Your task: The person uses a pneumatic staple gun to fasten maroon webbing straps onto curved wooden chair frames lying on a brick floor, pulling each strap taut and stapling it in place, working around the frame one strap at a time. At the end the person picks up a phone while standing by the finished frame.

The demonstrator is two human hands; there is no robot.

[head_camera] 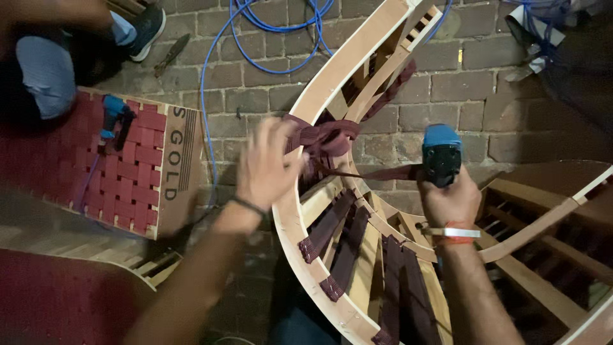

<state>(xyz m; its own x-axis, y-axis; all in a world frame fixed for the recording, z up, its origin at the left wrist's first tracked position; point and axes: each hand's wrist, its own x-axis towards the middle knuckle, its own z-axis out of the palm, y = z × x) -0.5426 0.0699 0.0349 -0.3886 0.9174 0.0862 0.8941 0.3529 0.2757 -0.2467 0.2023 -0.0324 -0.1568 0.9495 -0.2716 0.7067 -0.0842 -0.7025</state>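
**Webbing going onto a curved wooden frame**

So here's the view from above: the left hand [271, 166] is pulling a dark maroon webbing strap [322, 137] tight over the curved wooden frame [290, 236], fingers closed around the strap right at the rail. It's a bit blurred, so I can't make out the exact finger positions. The right hand [449, 199] is wrapped firmly around a blue and black staple gun [441, 153], held just inside the curve, nose pointing toward the strap. The strap runs from the left rail across toward the gun.

Lower down the frame, several more maroon straps [348, 246] are already fixed between the slats. The whole frame sits on a brick floor [255, 96]. A blue hose [268, 38] loops across the bricks up top. Off to the left there's a cardboard box [182, 166] under a red woven panel [128, 179], with another blue tool [115, 115] lying on it.
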